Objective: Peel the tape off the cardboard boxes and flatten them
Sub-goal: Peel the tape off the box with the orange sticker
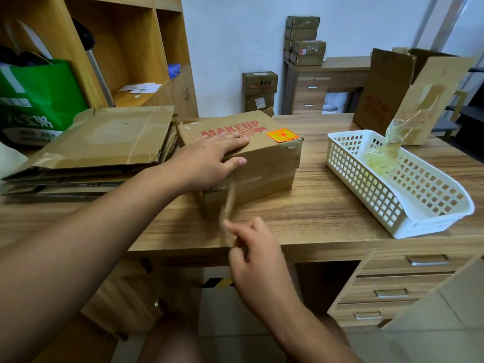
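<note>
Pressing down on the box (pixel 264 158), the left hand (pixel 207 158) lies flat on its lid, fingers straight and close together across the red "MAKEUP" print, thumb hooked over the front edge. The box sits near the middle of the table (pixel 314 213), closed, with an orange sticker (pixel 282 134) at its near right top corner. The right hand (pixel 258 247) hangs just off the table's front edge, thumb and fingertips pinching the loose end of a strip of tape (pixel 228 205). The strip runs up from that pinch to the box's near corner, where its other end seems stuck to the seam; it is blurred, so I cannot tell exactly where it lets go of the cardboard.

Left of the box, touching it, is a stack (pixel 99 145) of flattened cardboard. To the right, apart from the box, stands a white basket (pixel 366 189) holding a crumpled wad (pixel 385 150) of clear tape that pokes above its rim. Behind the basket an open carton (pixel 387 95) stands upright with its flaps raised. A green bag (pixel 39 100) sits at the far left beside the wooden shelf (pixel 136 48).
</note>
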{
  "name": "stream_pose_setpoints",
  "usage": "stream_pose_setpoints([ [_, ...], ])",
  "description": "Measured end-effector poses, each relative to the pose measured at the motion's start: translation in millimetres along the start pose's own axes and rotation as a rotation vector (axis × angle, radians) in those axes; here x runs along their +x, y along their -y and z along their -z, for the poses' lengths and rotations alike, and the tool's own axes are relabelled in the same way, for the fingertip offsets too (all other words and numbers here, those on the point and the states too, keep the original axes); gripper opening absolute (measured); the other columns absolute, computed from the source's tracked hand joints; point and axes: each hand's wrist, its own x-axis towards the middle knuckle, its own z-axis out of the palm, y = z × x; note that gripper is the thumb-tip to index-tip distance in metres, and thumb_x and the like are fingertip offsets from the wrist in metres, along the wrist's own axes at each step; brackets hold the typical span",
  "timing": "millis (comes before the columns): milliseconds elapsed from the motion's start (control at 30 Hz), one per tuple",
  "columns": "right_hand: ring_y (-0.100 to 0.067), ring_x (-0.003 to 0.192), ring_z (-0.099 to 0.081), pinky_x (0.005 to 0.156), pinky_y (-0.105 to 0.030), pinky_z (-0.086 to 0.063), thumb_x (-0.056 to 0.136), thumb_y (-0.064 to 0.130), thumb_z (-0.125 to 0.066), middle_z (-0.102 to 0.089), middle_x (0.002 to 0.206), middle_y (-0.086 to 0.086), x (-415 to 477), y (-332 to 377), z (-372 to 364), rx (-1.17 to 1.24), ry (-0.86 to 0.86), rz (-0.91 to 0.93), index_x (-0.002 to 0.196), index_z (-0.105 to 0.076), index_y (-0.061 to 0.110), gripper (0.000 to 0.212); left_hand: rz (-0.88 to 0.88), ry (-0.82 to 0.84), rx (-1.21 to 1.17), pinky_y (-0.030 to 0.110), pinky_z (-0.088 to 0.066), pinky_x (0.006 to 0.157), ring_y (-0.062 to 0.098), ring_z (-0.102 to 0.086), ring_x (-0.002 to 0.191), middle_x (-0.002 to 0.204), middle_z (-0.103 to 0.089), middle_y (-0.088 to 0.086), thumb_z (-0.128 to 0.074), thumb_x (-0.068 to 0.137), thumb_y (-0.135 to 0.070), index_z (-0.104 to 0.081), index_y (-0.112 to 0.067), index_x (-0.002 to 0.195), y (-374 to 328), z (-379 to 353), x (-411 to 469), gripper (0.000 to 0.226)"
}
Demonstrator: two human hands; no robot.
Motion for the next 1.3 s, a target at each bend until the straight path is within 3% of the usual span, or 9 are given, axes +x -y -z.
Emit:
stream_pose_setpoints([
  [133, -0.002, 0.094, -0.046, 0.084, -0.022, -0.048, 0.090, 0.017, -0.045, -0.036, 0.093, 0.018, -15, 15, -13, -0.019, 0.094, 0.118, 0.137, -0.060, 0.026, 0.050, 0.024, -0.020, 0.019, 0.035, -0.018, 0.119, 0.011, -0.019, 0.150, 0.164, -0.023, -0.014, -0.043, 0.104, -0.048, -0.029, -0.040, 0.155, -9, 0, 3, 0.054],
  [267, 0.001, 0.089, -0.049, 0.074, -0.009, -0.041, 0.086, 0.014, -0.047, -0.043, 0.093, 0.020, -5, 8, 4, 0.047, 0.002, 0.052, 0.116, -0.068, 0.021, 0.037, 0.033, -0.027, 0.017, 0.034, -0.020, 0.117, 0.013, -0.022, 0.150, 0.163, -0.024, -0.013, -0.045, 0.103, -0.047, -0.030, -0.039, 0.155, -13, 1, 4, 0.054],
  [467, -0.002, 0.090, -0.053, 0.074, -0.012, -0.044, 0.090, 0.017, -0.061, -0.052, 0.100, 0.011, 15, -6, 31, 0.198, -0.137, -0.064, 0.103, -0.055, 0.034, 0.021, 0.043, -0.042, -0.121, 0.034, -0.028, 0.116, 0.016, -0.031, 0.145, 0.158, -0.037, -0.007, -0.056, 0.099, -0.046, -0.042, -0.036, 0.149, -8, 2, 6, 0.053],
  [567, -0.002, 0.082, -0.052, 0.070, -0.013, -0.042, 0.094, 0.026, -0.063, -0.053, 0.097, 0.008, 24, -20, 38, 0.242, -0.216, -0.144, 0.105, -0.054, 0.036, 0.017, 0.029, -0.068, -0.284, 0.023, -0.033, 0.101, 0.006, -0.042, 0.129, 0.148, -0.048, -0.008, -0.060, 0.097, -0.042, -0.051, -0.034, 0.141, 0, 5, 3, 0.046],
  [667, -0.005, 0.080, -0.052, 0.067, -0.017, -0.042, 0.097, 0.028, -0.063, -0.054, 0.094, 0.006, 31, -35, 42, 0.231, -0.279, -0.179, 0.104, -0.054, 0.034, 0.013, -0.009, -0.045, -0.318, 0.025, -0.037, 0.099, 0.006, -0.047, 0.125, 0.138, -0.053, -0.012, -0.058, 0.098, -0.042, -0.056, -0.037, 0.135, 10, 9, -2, 0.038],
  [833, -0.005, 0.084, -0.055, 0.071, -0.013, -0.043, 0.099, 0.029, -0.061, -0.058, 0.102, -0.002, 45, -46, 48, 0.203, -0.358, -0.203, 0.096, -0.055, 0.027, 0.008, -0.084, 0.065, -0.246, 0.023, -0.027, 0.105, -0.005, -0.033, 0.131, 0.147, -0.043, -0.026, -0.054, 0.099, -0.046, -0.049, -0.047, 0.142, 23, 15, -14, 0.043],
  [967, -0.027, 0.083, -0.065, 0.073, -0.041, -0.056, 0.099, 0.037, -0.060, -0.065, 0.095, -0.010, 49, -50, 52, 0.270, -0.403, -0.252, 0.090, -0.053, 0.033, 0.012, -0.107, 0.119, -0.235, 0.023, -0.026, 0.104, -0.009, -0.029, 0.131, 0.141, -0.034, -0.036, -0.051, 0.099, -0.051, -0.044, -0.054, 0.142, 23, 20, -20, 0.043],
  [1133, -0.017, 0.069, -0.066, 0.065, -0.033, -0.054, 0.099, 0.026, -0.065, -0.069, 0.082, -0.005, 49, -48, 60, 0.531, -0.481, -0.299, 0.089, -0.058, 0.021, 0.013, -0.137, 0.181, -0.201, 0.021, -0.012, 0.107, -0.016, -0.015, 0.132, 0.144, -0.019, -0.043, -0.044, 0.099, -0.057, -0.035, -0.059, 0.145, 19, 19, -19, 0.047],
  [1300, -0.024, 0.075, -0.066, 0.064, -0.031, -0.057, 0.098, 0.016, -0.064, -0.074, 0.097, -0.016, 47, -44, 65, 0.677, -0.430, -0.270, 0.090, -0.054, 0.015, 0.013, -0.154, 0.190, -0.147, 0.018, -0.010, 0.108, -0.019, -0.011, 0.133, 0.148, -0.015, -0.042, -0.041, 0.099, -0.059, -0.030, -0.060, 0.146, 16, 17, -16, 0.049],
])
